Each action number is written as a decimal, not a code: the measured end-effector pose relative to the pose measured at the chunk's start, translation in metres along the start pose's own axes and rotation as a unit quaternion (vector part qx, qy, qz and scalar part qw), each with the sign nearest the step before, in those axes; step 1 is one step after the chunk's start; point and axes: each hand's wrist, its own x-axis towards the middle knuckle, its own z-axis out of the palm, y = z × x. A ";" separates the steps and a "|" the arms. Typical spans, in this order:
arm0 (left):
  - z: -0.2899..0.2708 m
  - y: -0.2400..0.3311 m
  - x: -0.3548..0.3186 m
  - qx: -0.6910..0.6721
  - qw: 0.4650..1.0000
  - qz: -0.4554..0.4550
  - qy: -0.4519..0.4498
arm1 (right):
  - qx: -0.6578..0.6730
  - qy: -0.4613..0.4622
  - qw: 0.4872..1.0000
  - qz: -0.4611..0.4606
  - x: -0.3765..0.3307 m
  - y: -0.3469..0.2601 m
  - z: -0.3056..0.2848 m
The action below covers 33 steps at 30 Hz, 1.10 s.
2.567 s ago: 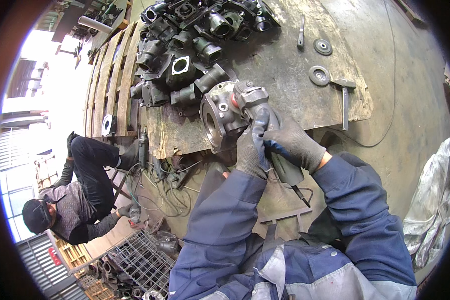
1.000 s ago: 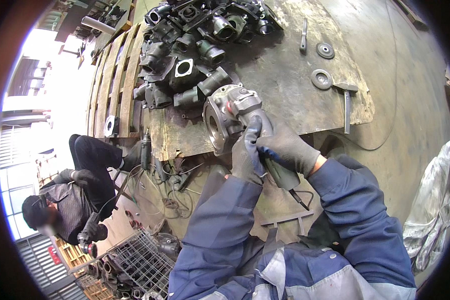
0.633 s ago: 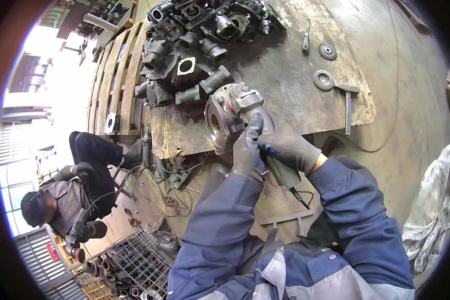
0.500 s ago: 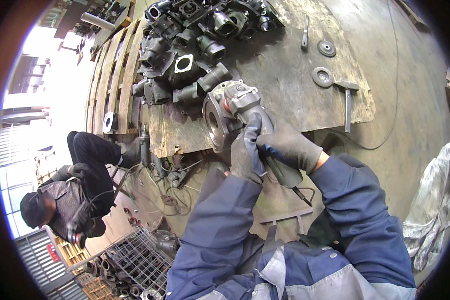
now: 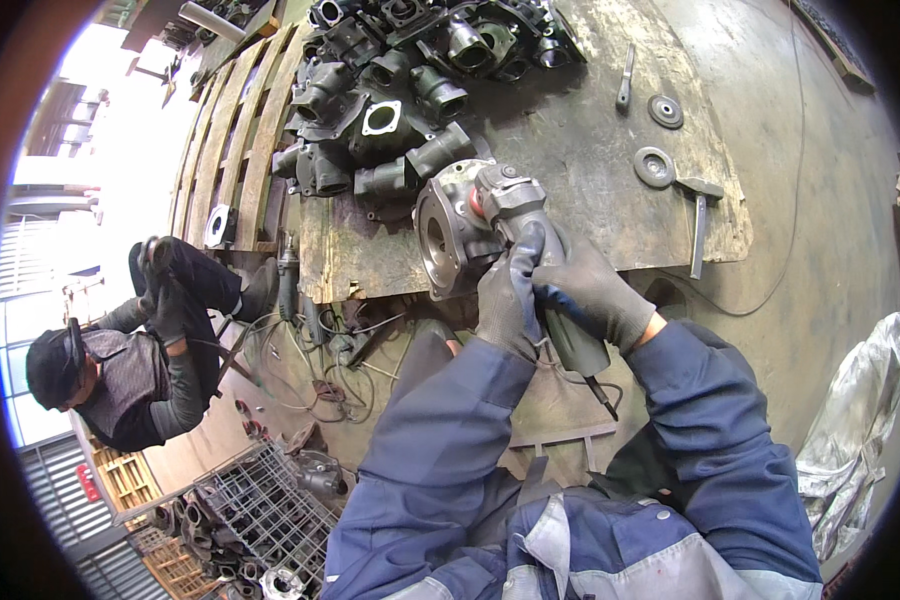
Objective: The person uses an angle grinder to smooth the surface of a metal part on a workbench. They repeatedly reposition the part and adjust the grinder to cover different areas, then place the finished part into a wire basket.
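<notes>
Both my hands, in grey work gloves, are closed on an angle grinder (image 5: 578, 350). My left hand (image 5: 508, 305) grips it near its metal gear head; my right hand (image 5: 602, 292) wraps round the body farther back. The grinder's head lies against a grey metal casting (image 5: 440, 240) with a round flanged opening, at the near edge of the worn wooden table top (image 5: 370, 265). A reddish disc edge shows between head and casting; the rest of the disc is hidden. From the grinder's rear end a black cord (image 5: 600, 398) hangs down.
Dark castings (image 5: 380, 170) are heaped behind the workpiece. On the table's right are a hammer (image 5: 700, 225), two round discs (image 5: 655, 167) and a handled tool (image 5: 625, 78). At left, a co-worker (image 5: 130, 360) sits near cables (image 5: 340, 385) and a wire crate (image 5: 280, 510).
My hands stay on the grinder, its head still against the casting. The whole view has shifted slightly. The co-worker has raised both hands, now around a small part.
</notes>
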 end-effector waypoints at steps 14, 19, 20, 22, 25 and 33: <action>0.034 -0.003 -0.019 0.031 0.998 0.050 0.033 | 0.073 0.015 0.997 0.009 -0.019 -0.001 -0.012; 0.040 -0.011 -0.014 -0.007 1.000 -0.018 0.004 | 0.067 0.017 0.996 0.052 -0.044 -0.012 -0.025; 0.041 -0.015 -0.013 -0.013 1.000 -0.008 0.007 | 0.075 0.013 0.996 0.049 -0.046 -0.013 -0.025; 0.042 -0.026 -0.010 0.049 0.998 0.011 0.044 | 0.069 0.005 0.997 0.036 -0.051 -0.013 -0.027; 0.045 -0.038 -0.006 0.091 0.993 0.010 0.071 | 0.089 0.015 0.995 0.036 -0.056 -0.011 -0.027; 0.052 -0.032 -0.020 -0.016 0.999 -0.006 0.031 | 0.058 0.016 0.998 -0.004 -0.063 -0.005 -0.032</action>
